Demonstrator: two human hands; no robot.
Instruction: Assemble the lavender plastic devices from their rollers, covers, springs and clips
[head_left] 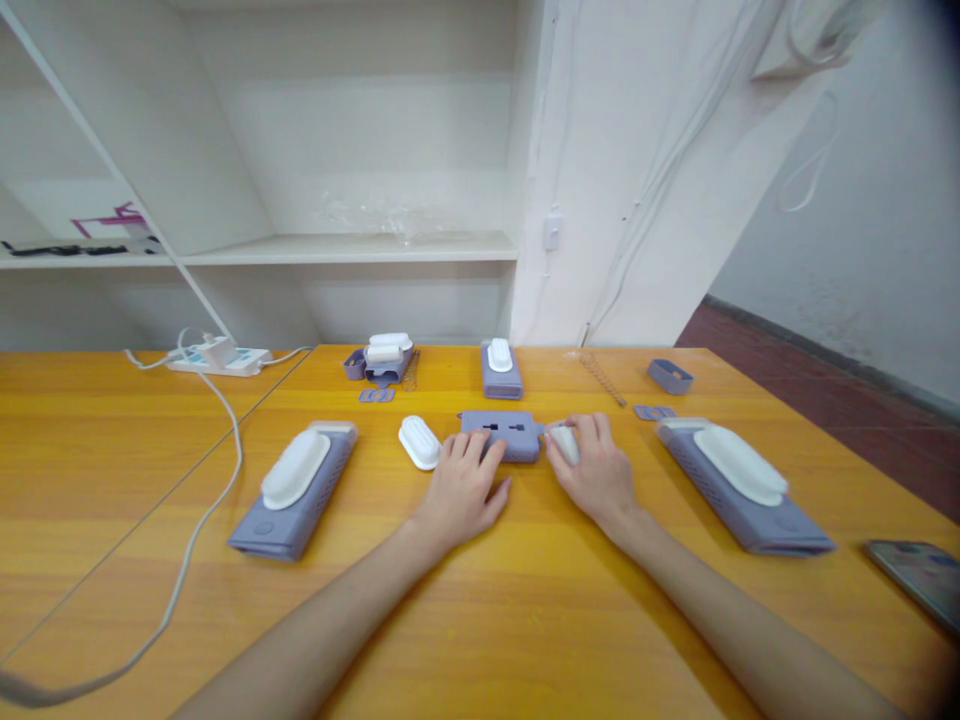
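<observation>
A purple plastic case (517,450) lies flat in front of me, with two dark keyhole-shaped slots on its upper face. My left hand (465,485) has its fingers curled over the left part of the case, the thumb held lower and apart. At the case's right end, my right hand (596,470) closes around a white rounded piece (564,444); the fingers partly hide it. A small purple tab sticks out between the case and that hand. Just left of my left hand lies a white oval ridged piece (420,443), touching nothing purple.
Purple units with white oval tops stand at left (296,490), right (739,480) and back (501,368). Behind lie more purple parts (388,358), a coil spring (602,379), a purple cap (670,376) and a flat purple plate (654,412). A power strip (217,357), cable (217,480) and phone (919,580) flank them.
</observation>
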